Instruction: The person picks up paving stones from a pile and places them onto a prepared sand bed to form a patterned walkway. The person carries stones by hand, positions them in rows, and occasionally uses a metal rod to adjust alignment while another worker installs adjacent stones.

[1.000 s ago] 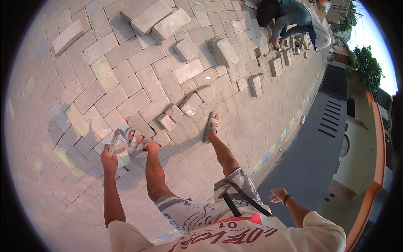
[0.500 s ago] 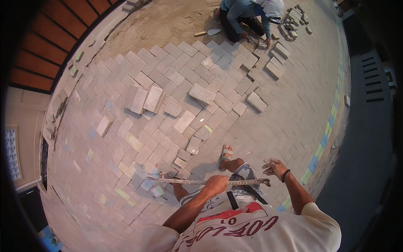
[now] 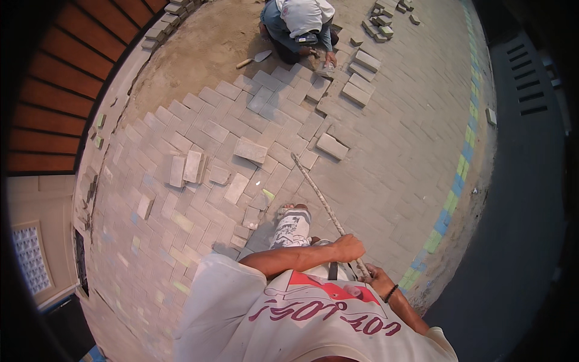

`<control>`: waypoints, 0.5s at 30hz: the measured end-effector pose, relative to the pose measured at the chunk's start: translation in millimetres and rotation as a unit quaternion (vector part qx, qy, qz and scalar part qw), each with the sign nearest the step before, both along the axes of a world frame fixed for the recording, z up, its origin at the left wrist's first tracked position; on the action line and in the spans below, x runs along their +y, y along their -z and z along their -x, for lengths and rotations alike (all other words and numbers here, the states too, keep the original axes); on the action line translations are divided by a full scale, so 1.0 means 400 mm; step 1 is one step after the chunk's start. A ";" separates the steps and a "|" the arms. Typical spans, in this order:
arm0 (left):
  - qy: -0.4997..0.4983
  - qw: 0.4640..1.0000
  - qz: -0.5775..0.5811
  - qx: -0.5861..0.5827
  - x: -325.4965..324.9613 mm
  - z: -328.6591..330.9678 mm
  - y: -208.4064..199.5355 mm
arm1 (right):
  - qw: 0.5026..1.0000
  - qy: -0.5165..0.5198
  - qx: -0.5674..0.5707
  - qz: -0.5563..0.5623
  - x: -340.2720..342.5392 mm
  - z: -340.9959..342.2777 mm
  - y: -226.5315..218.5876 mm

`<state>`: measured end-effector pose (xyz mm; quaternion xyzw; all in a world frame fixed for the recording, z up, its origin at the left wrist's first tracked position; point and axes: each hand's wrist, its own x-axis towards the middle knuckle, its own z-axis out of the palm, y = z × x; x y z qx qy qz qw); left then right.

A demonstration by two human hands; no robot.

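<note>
Outdoors, a street of grey rectangular concrete block paving (image 3: pixel 398 169) runs between an orange-brown slatted gate (image 3: pixel 60 90) on the left and a dark grey wall or gate (image 3: pixel 531 187) on the right, with bare brown sand (image 3: pixel 205 57) at the upper left.

The left hand (image 3: pixel 350 247) has its fingers closed around a long, thin, ridged metal rod (image 3: pixel 322 200), below its middle. The right hand (image 3: pixel 379 282) has bent fingers at the rod's lower end, seemingly touching it; how firmly, I cannot tell. The rod slants across in front of the person's body, its far tip above the paving; holding it near the bottom, with the hands close together, probably leaves the long part free to point and swing.

Beyond the tip, a loose grey block (image 3: pixel 250 151) and another tilted grey block (image 3: pixel 332 146) lie on the paving, likely set down within reach, and could obstruct feet or rod. Farther out, a crouching co-worker (image 3: pixel 298 21) leans over the ragged paving edge beside a row of loose blocks (image 3: pixel 357 93), a pale-bladed trowel (image 3: pixel 260 57) lying nearby on the sand.
</note>
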<state>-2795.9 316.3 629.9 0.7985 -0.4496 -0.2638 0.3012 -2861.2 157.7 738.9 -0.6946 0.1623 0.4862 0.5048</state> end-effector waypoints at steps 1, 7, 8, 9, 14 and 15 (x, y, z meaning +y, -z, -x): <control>0.003 0.999 0.027 -0.023 -0.021 -0.024 0.011 | 1.000 0.008 -0.021 0.019 0.000 -0.015 -0.013; -0.086 0.996 0.035 0.013 0.012 -0.232 0.005 | 0.986 0.010 -0.042 0.161 -0.050 -0.194 -0.037; -0.103 0.992 0.000 0.071 0.048 -0.279 0.027 | 0.984 0.021 -0.040 0.170 -0.081 -0.215 -0.016; -0.149 0.981 -0.023 0.123 0.102 -0.319 0.086 | 0.983 0.027 -0.040 0.177 -0.109 -0.253 0.008; -0.372 0.868 -0.300 0.136 0.453 -0.400 0.223 | 0.983 0.032 0.027 0.180 -0.203 -0.445 0.031; -0.405 0.834 -0.330 0.179 0.522 -0.385 0.256 | 0.982 0.018 0.028 0.184 -0.219 -0.493 0.030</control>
